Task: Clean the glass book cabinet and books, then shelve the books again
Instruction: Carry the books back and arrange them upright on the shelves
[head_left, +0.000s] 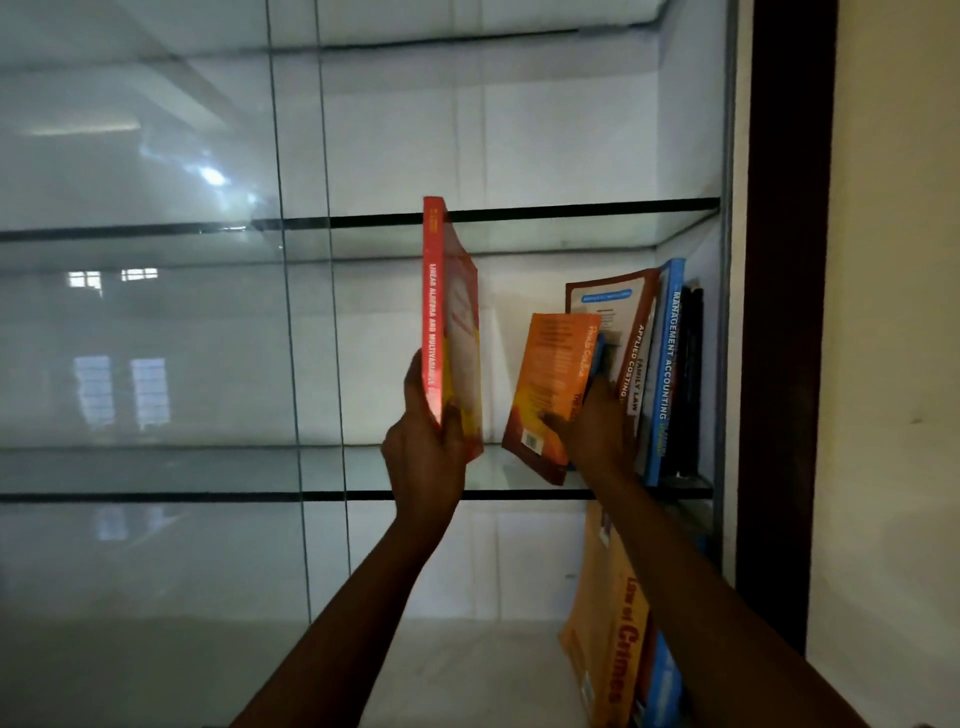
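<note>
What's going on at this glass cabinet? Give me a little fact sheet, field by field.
Left hand: grips red book near its lower end, book upright
Right hand: holds orange book, tilted, on middle glass shelf
Shelved at far right: Management Accounting book with neighbours
Shelf below: yellow Law of Crimes book
Top shelf: no books visible

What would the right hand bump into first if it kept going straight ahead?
Probably the leaning brown-edged book, just behind the orange book that the right hand holds. Depth is hard to judge here.
</note>
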